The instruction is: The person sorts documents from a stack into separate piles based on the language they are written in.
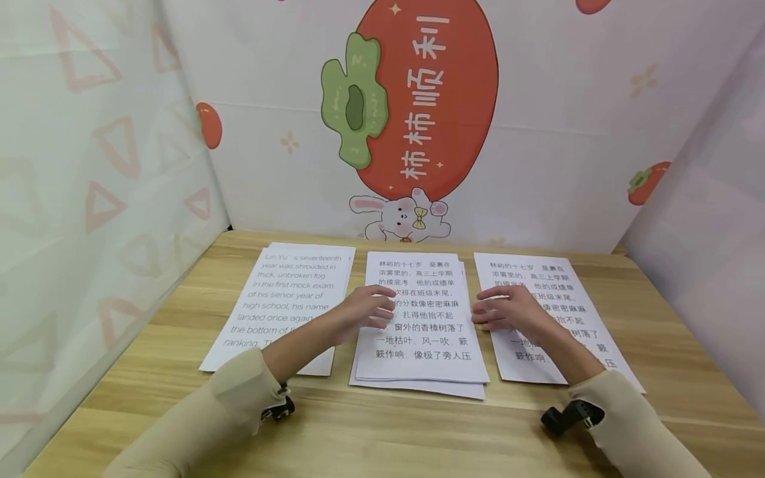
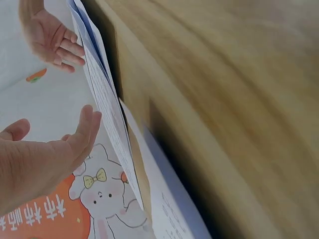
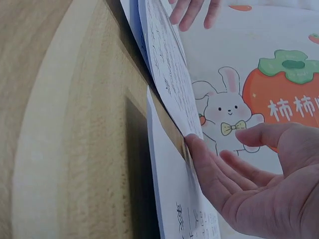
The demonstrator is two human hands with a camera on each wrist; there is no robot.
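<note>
Three stacks of printed paper lie side by side on the wooden table. The left stack [image 1: 287, 285] bears English text. Chinese text covers the middle stack [image 1: 418, 362], whose lower sheets stick out at the bottom and right, and the right stack [image 1: 532, 265]. My left hand [image 1: 364, 309] hovers over the left edge of the middle stack, fingers relaxed and holding nothing. Over the left edge of the right stack is my right hand [image 1: 508, 311], its fingers loosely bent and pointing inward. In the right wrist view its fingertips [image 3: 196, 144] appear close to the paper; contact is unclear.
The wooden table [image 1: 382, 431] meets a white backdrop [image 1: 550, 172] printed with a large persimmon and a rabbit. White sheets hang as side walls at left [image 1: 72, 265] and right [image 1: 711, 265]. Each wrist carries a black strapped device.
</note>
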